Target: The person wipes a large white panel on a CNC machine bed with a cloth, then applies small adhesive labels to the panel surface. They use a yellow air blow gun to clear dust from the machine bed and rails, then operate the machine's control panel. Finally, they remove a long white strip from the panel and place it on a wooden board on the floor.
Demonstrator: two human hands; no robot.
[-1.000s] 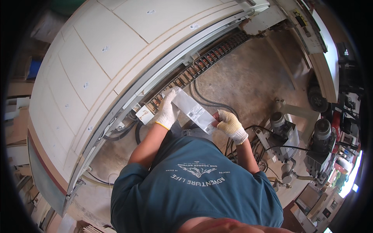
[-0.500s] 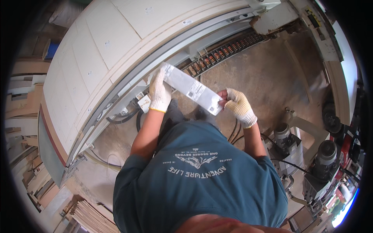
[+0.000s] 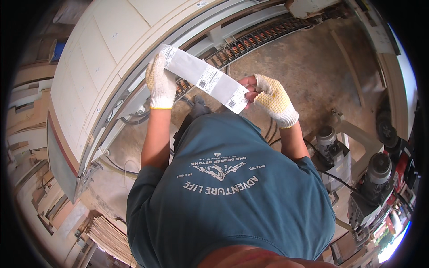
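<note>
A long white strip of printed labels [image 3: 185,66] is stretched between my hands, sloping down from left to right. My left hand [image 3: 161,82], in a white knit work glove with a yellow cuff edge, is closed on the strip's upper left end. The fingers there are partly hidden behind it. My right hand [image 3: 268,97] wears a similar glove with yellow dots and bare fingertips. It pinches the strip's lower right end between thumb and fingers. Small codes and print are spaced along the strip.
To the left, large pale panels [image 3: 105,42] with small stickers lie on a machine bed. A black cable chain [image 3: 250,42] runs beyond my hands. Grey motors [image 3: 377,172] stand at the right. Stacked thin boards [image 3: 107,234] and offcuts lie at the lower left.
Both hands have moved the label strip up and to the left in view, the left hand most. The strip's printed face shows more clearly now. Both hands keep their hold.
</note>
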